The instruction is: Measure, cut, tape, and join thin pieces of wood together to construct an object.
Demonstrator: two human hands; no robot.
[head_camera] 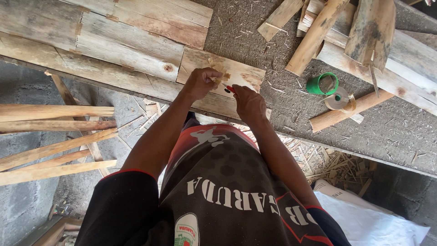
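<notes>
Counter (255, 41): grey, rough slab running across the upper part of the view, strewn with splinters and shavings.

Planks (123, 41): weathered boards laid side by side on the counter's near edge, one with a dark knot.

Short board (205, 61): pale, squarish piece at the end of the planks, directly under both hands; its surface shows a fresh yellowish scar where wood has been cut away.

Offcuts (346, 32): heap of slats and rough lengths at the upper right, well apart from the hands.

Slats (54, 136): long strips stacked below the counter on the left.

White sack (368, 218): lower right, beside a drift of shavings (327, 161).

Tape rolls (330, 91): a green ring and a tan one, touching, near the offcuts.

Left hand (200, 82): fingers curled shut, pinching a small pale sliver of wood (221, 78) against the short board.

Right hand (249, 104): closed around a small tool with a red part (231, 89); its blade or tip is hidden, so its kind cannot be told.

Handling note, as a judgement: the work is fine trimming at a point between the two hands. It likely goes best with the short board kept flat and steady, the tool pushed in short strokes away from the holding fingers, and the left fingertips kept just clear of the tool's path.
</notes>
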